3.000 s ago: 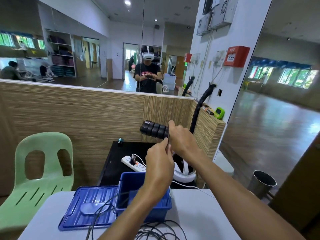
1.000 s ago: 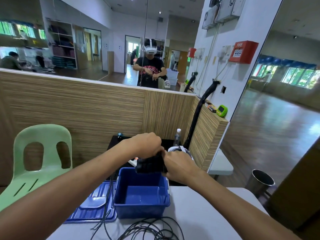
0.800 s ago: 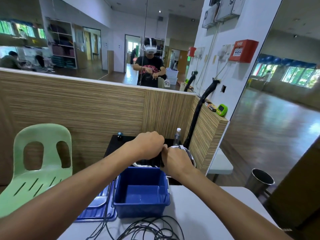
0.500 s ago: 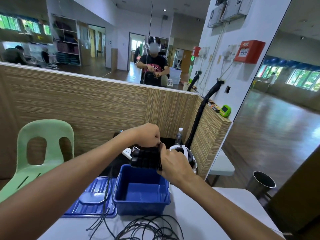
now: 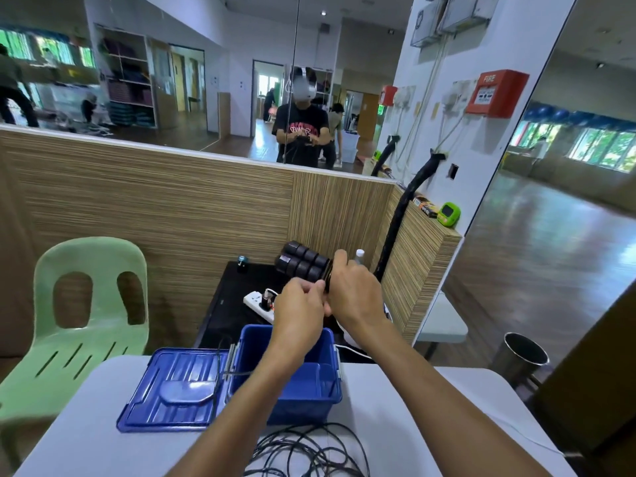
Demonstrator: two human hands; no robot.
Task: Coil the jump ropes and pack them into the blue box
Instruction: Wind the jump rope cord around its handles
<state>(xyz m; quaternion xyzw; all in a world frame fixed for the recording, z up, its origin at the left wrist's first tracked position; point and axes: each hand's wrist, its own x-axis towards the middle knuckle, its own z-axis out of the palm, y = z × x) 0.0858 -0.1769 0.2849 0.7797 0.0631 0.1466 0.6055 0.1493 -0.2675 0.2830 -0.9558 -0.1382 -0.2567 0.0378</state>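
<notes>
My right hand (image 5: 354,292) grips two black ribbed jump rope handles (image 5: 303,264) held side by side, their ends pointing left, above and behind the blue box (image 5: 303,402). Black cord is wound around the handles at my right thumb. My left hand (image 5: 299,313) pinches that cord just below the handles. The box stands open on the white table (image 5: 395,425). Loose black rope (image 5: 309,452) lies in loops on the table in front of the box, and a strand runs over the box's left rim.
The blue lid (image 5: 175,395) lies flat left of the box. Behind the table a black low stand carries a white power strip (image 5: 256,302) and a bottle (image 5: 359,256). A green plastic chair (image 5: 75,325) is on the left, a metal bin (image 5: 525,358) on the right. A wood-panelled wall with a mirror faces me.
The handles rose from just above the box to higher up. My left hand came off the top of the handles and now pinches the cord below them.
</notes>
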